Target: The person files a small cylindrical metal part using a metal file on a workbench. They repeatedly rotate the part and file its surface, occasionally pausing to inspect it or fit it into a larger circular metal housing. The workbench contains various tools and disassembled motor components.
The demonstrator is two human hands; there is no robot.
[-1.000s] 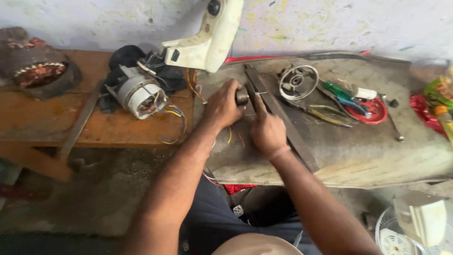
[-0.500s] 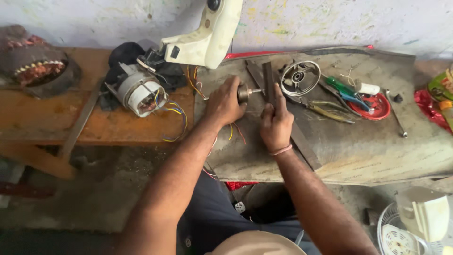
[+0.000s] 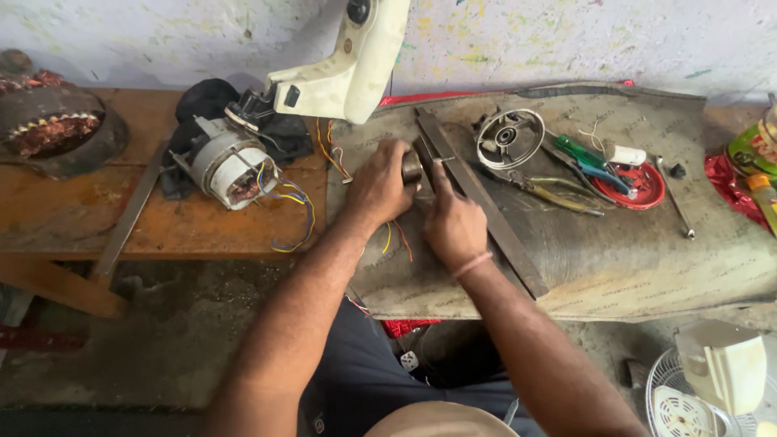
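Observation:
My left hand [image 3: 378,186] grips a small metal rotor [image 3: 412,166] with a thin shaft, held level over the grey work mat [image 3: 615,259]. My right hand [image 3: 453,220] holds a short dark flat file [image 3: 424,159] against the rotor's shaft end. A long flat metal bar [image 3: 486,206] lies diagonally on the mat just right of both hands. Thin red and yellow wires [image 3: 394,237] lie below my left hand.
A fan motor [image 3: 232,166] with coloured wires and a cream fan housing [image 3: 348,69] sit on the wooden bench [image 3: 73,218] at left, beside a wound stator [image 3: 57,129]. A round metal cover [image 3: 508,137], pliers [image 3: 558,194], a screwdriver [image 3: 587,154], a red lid [image 3: 639,190] and a wrench [image 3: 676,206] lie at right.
My right hand swung the file from upright beside the shaft back down and left against the rotor's end. My left hand kept hold of the rotor and shifted slightly left.

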